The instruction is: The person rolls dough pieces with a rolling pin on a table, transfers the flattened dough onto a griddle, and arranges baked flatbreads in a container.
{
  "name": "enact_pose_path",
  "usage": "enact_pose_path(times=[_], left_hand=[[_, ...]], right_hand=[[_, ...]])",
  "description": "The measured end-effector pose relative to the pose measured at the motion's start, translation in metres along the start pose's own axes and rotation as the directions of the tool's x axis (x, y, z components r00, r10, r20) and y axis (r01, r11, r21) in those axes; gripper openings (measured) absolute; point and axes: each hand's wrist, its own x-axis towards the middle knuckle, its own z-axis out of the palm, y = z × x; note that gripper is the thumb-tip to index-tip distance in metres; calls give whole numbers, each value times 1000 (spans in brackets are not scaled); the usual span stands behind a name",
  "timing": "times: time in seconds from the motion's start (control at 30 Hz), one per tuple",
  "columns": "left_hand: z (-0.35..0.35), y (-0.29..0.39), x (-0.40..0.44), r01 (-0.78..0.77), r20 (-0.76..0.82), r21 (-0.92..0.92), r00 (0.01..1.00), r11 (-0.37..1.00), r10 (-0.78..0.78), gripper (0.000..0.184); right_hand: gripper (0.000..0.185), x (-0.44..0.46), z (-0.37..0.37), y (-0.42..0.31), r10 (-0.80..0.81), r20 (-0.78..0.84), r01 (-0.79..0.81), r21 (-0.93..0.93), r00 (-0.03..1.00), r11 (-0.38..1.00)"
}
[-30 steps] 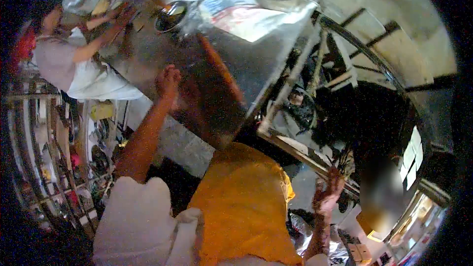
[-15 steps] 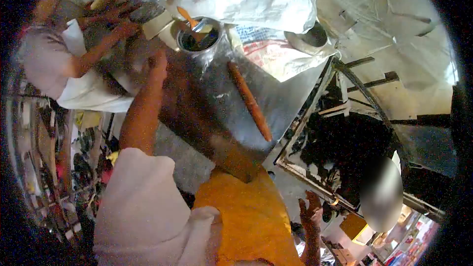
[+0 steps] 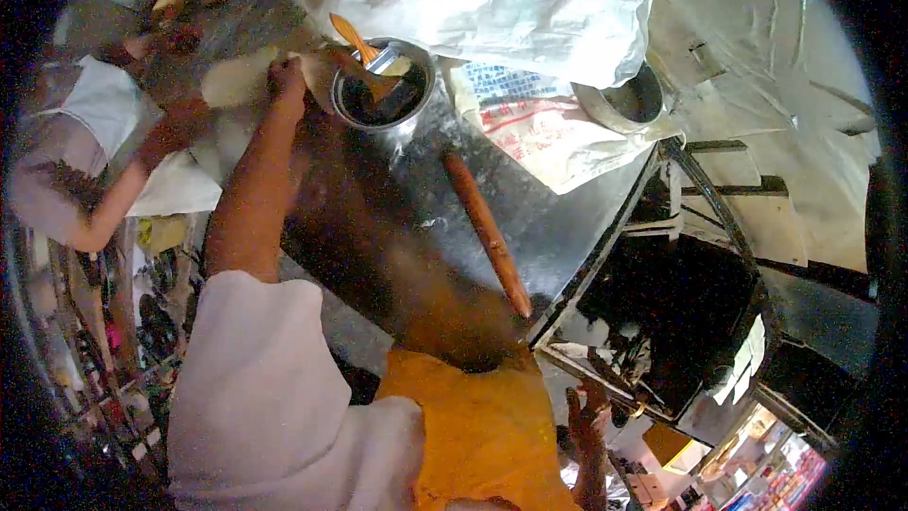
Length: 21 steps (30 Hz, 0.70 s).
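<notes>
My left hand (image 3: 288, 78) reaches over the upper left of the work table, fingers closed on a pale flat piece (image 3: 241, 78). A co-worker's hand (image 3: 180, 121) is at the piece's other side. Just right of my left hand stands a metal pot (image 3: 427, 99) of dark liquid, with a wooden-handled brush (image 3: 355, 38) resting in it. A reddish-brown wooden rolling pin (image 3: 487, 235) lies on the metal tabletop (image 3: 558, 244). My right hand (image 3: 590, 412) is low at the right, fingers apart and holding nothing, below the table's corner and beside a dark framed opening.
White sacks (image 3: 501, 9) lie across the table's back, with a round metal pan (image 3: 629, 99) at their right end. To the right is a black-framed structure (image 3: 724, 203) with a dark opening. A slatted rack (image 3: 95, 322) stands at the left. An orange cloth (image 3: 482, 426) covers my lap.
My left hand has moved up and left and now grips the pale piece. My right hand has moved lower and left. The view has shifted, showing more of the pot and rolling pin.
</notes>
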Motion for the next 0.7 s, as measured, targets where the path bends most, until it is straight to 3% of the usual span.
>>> enact_pose_path(times=[0.07,0.13,0.2,0.23,0.3,0.33,0.37,0.43,0.47,0.5,0.53,0.57,0.6,0.67,0.7], left_hand=[[7,28,-35,-117,-280,-97,956,988,86,44],[-5,37,-31,-439,-382,237,778,867,499,44],[-25,50,-29,-548,-349,371,666,750,660,42],[-31,80,-72,-578,-266,365,686,730,677,41],[-16,123,-150,-726,-188,222,623,651,759,36],[-10,123,-179,-679,-135,12,726,734,674,35],[-4,122,-207,-579,-79,-187,814,794,575,36],[25,129,-293,-277,253,-606,821,746,511,40],[51,145,-371,-44,420,-753,737,657,530,43],[69,134,-412,184,588,-748,628,638,509,43],[87,123,-448,406,730,-677,480,614,486,43],[109,109,-484,553,813,-575,466,603,348,44],[133,92,-515,678,879,-463,434,571,198,45],[168,57,-569,868,978,-185,117,462,172,48],[183,46,-598,878,991,-107,59,466,117,50]], right_hand=[[30,14,-4,-2,7,8,-7,20,1000,1000],[29,26,-4,-8,3,19,-4,52,1000,999],[29,37,-3,-14,-8,33,5,89,999,996],[28,42,-2,-17,-21,38,17,101,999,995],[29,54,6,-27,-84,15,82,104,996,991],[31,61,11,-32,-136,-15,137,92,991,986],[30,69,12,-38,-87,60,69,257,994,964],[42,84,15,-69,-25,-16,30,605,1000,796],[59,90,8,-76,-6,28,-16,700,1000,714],[77,96,1,-82,13,73,-66,782,997,620],[81,94,-9,-95,63,59,-74,963,996,259],[85,89,-19,-90,20,3,-5,993,1000,114],[76,75,-34,-81,58,37,-36,999,998,-18],[63,38,-42,-52,148,-6,59,932,989,-357],[51,16,-69,-43,201,16,60,930,979,-363]])
